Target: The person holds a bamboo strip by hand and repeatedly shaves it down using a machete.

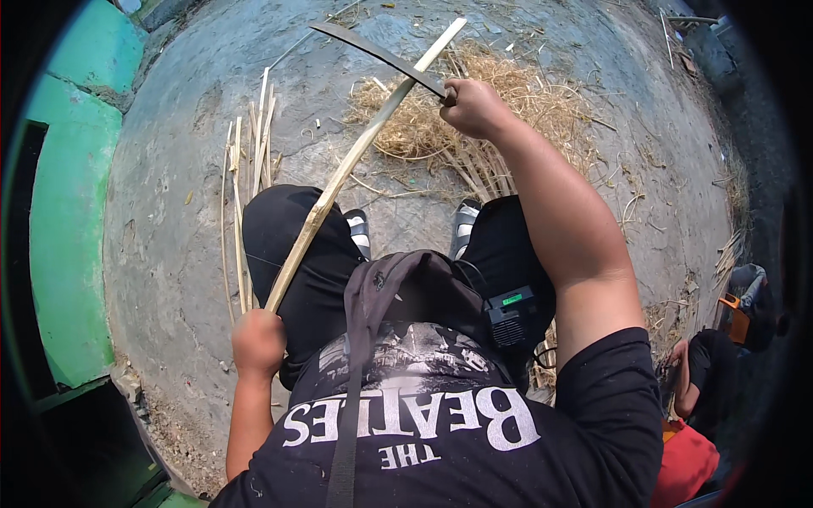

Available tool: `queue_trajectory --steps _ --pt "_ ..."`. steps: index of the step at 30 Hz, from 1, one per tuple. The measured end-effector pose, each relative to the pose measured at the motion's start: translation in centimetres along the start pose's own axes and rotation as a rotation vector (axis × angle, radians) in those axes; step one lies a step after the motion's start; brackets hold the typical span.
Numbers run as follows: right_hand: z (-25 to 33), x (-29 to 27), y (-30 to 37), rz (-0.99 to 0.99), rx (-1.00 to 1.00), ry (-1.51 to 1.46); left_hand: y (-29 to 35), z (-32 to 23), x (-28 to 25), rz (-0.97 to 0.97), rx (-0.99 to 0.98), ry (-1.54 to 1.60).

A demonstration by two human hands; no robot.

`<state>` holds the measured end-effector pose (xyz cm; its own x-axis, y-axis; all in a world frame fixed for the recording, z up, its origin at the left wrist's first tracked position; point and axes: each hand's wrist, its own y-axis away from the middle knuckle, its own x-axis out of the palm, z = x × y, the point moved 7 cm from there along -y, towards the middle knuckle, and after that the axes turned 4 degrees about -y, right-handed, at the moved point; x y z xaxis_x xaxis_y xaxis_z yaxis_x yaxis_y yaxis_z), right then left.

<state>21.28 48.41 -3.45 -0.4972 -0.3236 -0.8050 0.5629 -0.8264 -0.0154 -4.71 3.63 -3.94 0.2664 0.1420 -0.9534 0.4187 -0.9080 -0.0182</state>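
Observation:
My left hand (pixel 258 343), slightly blurred, is closed round the near end of a long pale bamboo strip (pixel 318 212). From there the strip slants up and away to the right, over my left knee. At the far side my right hand (pixel 476 108) grips the handle of a long knife with a dark, slightly curved blade (pixel 368 52). The blade points up and left and crosses the strip near its far end. Whether its edge bites into the wood I cannot tell.
Curly shavings (pixel 525 106) are heaped beyond my feet, with split strips (pixel 483 173) at their near edge. More strips (pixel 240 203) lie left of my knee. A green wall (pixel 72 229) stands at left. Another person's leg (pixel 707 372) and an orange tool (pixel 735 317) show at right.

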Motion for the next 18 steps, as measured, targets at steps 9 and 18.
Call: queue_trajectory --steps 9,18 --pt "9.8 1.3 4.1 0.101 -0.535 0.342 0.3 1.6 1.5 -0.02 -0.002 0.099" --pt "4.1 0.1 1.7 0.026 0.044 0.17 0.4 -0.2 0.1 -0.007 0.001 0.052"
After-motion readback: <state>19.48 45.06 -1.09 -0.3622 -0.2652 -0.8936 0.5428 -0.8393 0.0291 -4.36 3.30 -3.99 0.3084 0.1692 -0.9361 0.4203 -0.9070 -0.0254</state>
